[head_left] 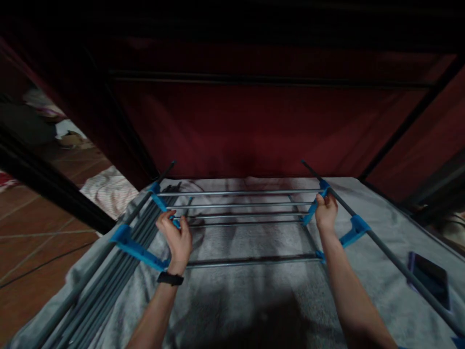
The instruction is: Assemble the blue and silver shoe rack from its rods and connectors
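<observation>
A rack frame of grey metal tubes and blue plastic brackets lies in front of me. My left hand (176, 240), with a black band at the wrist, has its fingers curled about the lower end of the far left blue bracket (159, 199). Thumb and fingers sit on either side of it. Over on the other side, my right hand (327, 213) is closed at the far right blue bracket (311, 211), its fingertips near the upper tube. Several thin crossbars (236, 207) run between the two brackets. A nearer crossbar (250, 262) joins the near left bracket (140, 249) and near right bracket (355, 231).
Several loose grey tubes (109, 276) lie in a bundle at the left. A grey cloth (247, 300) covers the surface below. At the right lies a dark phone (428, 276). A dark red panel (240, 126) stands behind the frame. Tiled floor (39, 213) shows at left.
</observation>
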Demonstrator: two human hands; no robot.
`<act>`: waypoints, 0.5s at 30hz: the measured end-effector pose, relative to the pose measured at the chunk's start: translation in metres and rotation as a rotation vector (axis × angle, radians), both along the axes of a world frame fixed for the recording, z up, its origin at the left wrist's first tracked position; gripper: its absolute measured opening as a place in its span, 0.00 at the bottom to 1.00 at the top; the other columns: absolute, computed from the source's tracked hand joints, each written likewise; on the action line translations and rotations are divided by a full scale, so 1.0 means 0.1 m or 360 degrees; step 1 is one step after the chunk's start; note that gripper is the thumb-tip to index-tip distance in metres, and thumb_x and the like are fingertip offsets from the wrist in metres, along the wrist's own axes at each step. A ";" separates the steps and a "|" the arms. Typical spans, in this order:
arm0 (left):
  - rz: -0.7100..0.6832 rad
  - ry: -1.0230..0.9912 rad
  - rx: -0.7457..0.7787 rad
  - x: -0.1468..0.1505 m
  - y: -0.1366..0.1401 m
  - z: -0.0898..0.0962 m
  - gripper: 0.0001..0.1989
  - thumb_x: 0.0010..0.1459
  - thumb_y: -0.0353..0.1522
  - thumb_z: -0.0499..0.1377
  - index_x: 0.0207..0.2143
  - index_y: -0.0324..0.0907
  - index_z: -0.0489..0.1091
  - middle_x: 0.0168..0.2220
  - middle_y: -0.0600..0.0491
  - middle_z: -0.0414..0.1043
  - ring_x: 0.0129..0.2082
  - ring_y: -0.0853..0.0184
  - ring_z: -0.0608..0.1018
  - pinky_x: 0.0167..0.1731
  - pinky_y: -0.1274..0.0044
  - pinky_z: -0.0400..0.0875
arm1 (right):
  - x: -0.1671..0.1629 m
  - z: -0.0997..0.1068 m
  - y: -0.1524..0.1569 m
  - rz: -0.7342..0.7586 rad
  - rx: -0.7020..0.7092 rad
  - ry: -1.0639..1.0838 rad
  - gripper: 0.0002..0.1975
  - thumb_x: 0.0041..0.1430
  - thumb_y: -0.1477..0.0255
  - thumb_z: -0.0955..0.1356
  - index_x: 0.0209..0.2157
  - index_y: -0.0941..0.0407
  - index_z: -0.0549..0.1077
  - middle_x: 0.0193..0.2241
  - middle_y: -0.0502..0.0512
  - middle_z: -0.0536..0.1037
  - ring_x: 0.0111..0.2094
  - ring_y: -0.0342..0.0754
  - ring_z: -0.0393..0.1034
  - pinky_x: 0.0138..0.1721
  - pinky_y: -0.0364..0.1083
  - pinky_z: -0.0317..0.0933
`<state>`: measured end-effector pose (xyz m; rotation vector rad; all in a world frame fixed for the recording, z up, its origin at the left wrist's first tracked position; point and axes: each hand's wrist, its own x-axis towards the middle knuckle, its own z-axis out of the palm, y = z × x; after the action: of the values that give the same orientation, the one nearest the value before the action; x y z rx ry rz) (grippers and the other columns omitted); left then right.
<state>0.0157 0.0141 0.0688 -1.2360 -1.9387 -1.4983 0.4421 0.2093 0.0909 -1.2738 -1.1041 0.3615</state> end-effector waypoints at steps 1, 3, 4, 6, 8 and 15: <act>0.0024 -0.0156 0.0047 -0.04 0.02 -0.03 0.21 0.65 0.40 0.53 0.56 0.41 0.61 0.55 0.37 0.63 0.59 0.52 0.67 0.56 0.56 0.66 | 0.00 -0.01 0.01 -0.0007 0.0007 -0.0003 0.18 0.56 0.61 0.67 0.42 0.58 0.76 0.41 0.60 0.78 0.50 0.59 0.70 0.57 0.59 0.60; 0.0084 -0.0417 0.0132 -0.14 0.10 -0.03 0.24 0.65 0.42 0.52 0.59 0.42 0.59 0.58 0.37 0.62 0.60 0.53 0.67 0.59 0.56 0.63 | 0.02 -0.03 0.03 0.0006 0.0031 -0.0011 0.17 0.56 0.61 0.68 0.42 0.58 0.76 0.41 0.60 0.78 0.49 0.58 0.70 0.56 0.58 0.60; 0.0113 -0.0511 0.0181 -0.20 0.16 0.00 0.25 0.64 0.43 0.52 0.60 0.42 0.58 0.60 0.37 0.61 0.62 0.53 0.66 0.62 0.55 0.60 | 0.02 -0.05 0.05 0.0013 0.0042 -0.0010 0.17 0.55 0.61 0.68 0.42 0.58 0.76 0.41 0.60 0.78 0.49 0.58 0.70 0.56 0.58 0.61; 0.0141 -0.0590 0.0266 -0.34 0.27 0.12 0.27 0.65 0.43 0.51 0.62 0.41 0.57 0.64 0.37 0.58 0.66 0.54 0.61 0.66 0.56 0.53 | 0.05 -0.09 0.07 0.0021 0.0050 -0.0009 0.17 0.54 0.62 0.68 0.42 0.58 0.76 0.41 0.59 0.78 0.47 0.58 0.71 0.55 0.58 0.61; 0.0134 -0.0589 0.0305 -0.47 0.36 0.26 0.27 0.66 0.43 0.49 0.63 0.40 0.58 0.66 0.37 0.57 0.68 0.55 0.59 0.67 0.57 0.51 | 0.08 -0.13 0.11 0.0014 0.0042 -0.0014 0.18 0.54 0.62 0.68 0.42 0.58 0.75 0.39 0.59 0.77 0.44 0.57 0.71 0.54 0.58 0.62; 0.0023 -0.0636 0.0361 -0.72 0.53 0.41 0.22 0.66 0.42 0.49 0.49 0.35 0.71 0.51 0.41 0.75 0.54 0.58 0.76 0.59 0.65 0.66 | 0.12 -0.23 0.20 -0.0032 0.0061 -0.0012 0.17 0.53 0.59 0.69 0.37 0.58 0.74 0.33 0.55 0.76 0.38 0.54 0.69 0.51 0.58 0.62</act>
<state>-0.0561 0.0670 0.1103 -0.8732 -1.9312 -2.0148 0.4541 0.2295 0.0683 -1.2528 -1.0992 0.3193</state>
